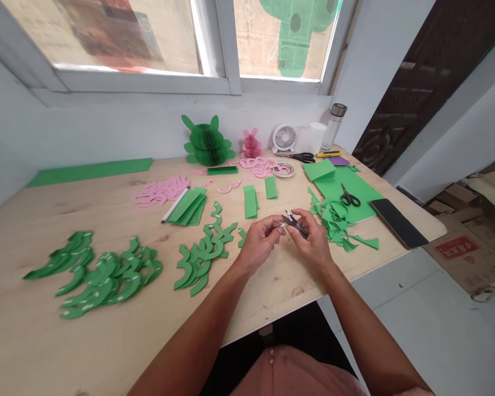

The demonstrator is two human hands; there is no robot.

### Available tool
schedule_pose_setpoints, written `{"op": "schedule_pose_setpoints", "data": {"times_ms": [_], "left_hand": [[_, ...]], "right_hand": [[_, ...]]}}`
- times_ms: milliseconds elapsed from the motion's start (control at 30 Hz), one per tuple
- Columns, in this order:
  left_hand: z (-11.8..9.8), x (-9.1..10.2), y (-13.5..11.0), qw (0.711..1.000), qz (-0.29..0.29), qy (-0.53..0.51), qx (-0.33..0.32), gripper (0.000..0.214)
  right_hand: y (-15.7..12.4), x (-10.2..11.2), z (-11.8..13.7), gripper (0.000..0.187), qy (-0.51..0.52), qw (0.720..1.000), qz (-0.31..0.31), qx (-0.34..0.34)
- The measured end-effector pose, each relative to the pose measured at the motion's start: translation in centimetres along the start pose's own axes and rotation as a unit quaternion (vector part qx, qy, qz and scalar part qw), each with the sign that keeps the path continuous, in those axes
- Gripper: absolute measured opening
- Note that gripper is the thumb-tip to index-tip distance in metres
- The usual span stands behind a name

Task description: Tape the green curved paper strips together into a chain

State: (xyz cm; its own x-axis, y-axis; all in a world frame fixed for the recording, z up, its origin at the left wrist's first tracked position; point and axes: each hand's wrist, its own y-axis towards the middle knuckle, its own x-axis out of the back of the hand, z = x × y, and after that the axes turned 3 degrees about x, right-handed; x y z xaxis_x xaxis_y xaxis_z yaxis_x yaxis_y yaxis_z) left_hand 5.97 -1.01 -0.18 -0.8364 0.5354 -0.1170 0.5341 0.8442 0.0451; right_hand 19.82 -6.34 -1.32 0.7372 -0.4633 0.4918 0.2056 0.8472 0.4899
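Over the front of the wooden table, my right hand (311,242) is closed around a small dark two-bladed hand tool (293,222). Its tips point left toward my other hand; fingers cover most of it, so I cannot tell its exact kind. My left hand (260,242) pinches a small white piece (283,224) close to those tips. Left of my hands lies a pile of curved green paper pieces (202,253), some with white patches. Green paper scraps (334,220) are heaped to the right. Folded green paper strips (250,202) lie just beyond.
Farther left are more curved green pieces (107,280). Pink cutouts (161,191), a green honeycomb figure (208,144), a pink one (251,146), a fan (284,137) and a bottle (334,126) are behind. Black scissors (349,196) and a phone (398,223) lie right.
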Motion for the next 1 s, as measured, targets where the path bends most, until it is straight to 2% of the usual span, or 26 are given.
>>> {"op": "schedule_pose_setpoints", "data": {"times_ms": [567, 767, 1000], "left_hand": [[0.2, 0.2, 0.1, 0.999, 0.009, 0.042, 0.001, 0.026], [0.9, 0.3, 0.2, 0.995, -0.036, 0.08, -0.04, 0.033], [2.4, -0.6, 0.7, 0.965, -0.066, 0.226, -0.114, 0.032]], "right_hand": [[-0.1, 0.0, 0.1, 0.033, -0.048, 0.998, -0.037, 0.03], [-0.1, 0.0, 0.0, 0.035, -0.038, 0.997, -0.057, 0.035], [-0.4, -0.1, -0.1, 0.042, -0.043, 0.994, -0.094, 0.042]]}}
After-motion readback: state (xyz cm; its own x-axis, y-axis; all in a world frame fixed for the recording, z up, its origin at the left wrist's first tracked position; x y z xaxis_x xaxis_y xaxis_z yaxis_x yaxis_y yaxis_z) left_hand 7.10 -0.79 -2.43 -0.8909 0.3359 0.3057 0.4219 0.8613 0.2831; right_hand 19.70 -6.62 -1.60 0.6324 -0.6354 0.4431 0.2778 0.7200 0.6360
